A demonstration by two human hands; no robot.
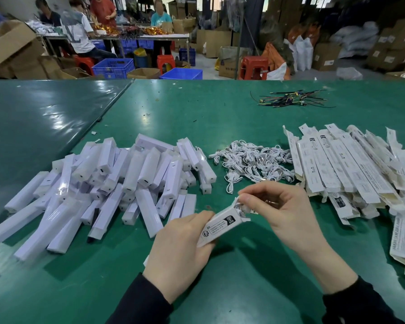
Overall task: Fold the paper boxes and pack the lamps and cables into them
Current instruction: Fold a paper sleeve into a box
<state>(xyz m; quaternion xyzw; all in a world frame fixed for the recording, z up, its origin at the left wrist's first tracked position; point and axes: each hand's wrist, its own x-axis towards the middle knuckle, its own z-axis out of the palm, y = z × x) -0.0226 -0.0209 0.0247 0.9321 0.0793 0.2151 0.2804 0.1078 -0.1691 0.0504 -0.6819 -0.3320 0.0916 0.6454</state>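
Left grip [180, 244] round box [220, 226], right grip [278, 206] pinching flap [242, 210]

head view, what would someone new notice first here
Probably the two hands at centre: the left hand grips a white paper box while the right hand pinches a cable at its open end. Next, the big heap of white lamps on the left of the green table.

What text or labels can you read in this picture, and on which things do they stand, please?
Held box: a label block and a round symbol, print too small to read.
Flat boxes: lengthwise lettering, too blurred to read.
Shirt at the far table: large "LV" mark.
Nothing else legible.
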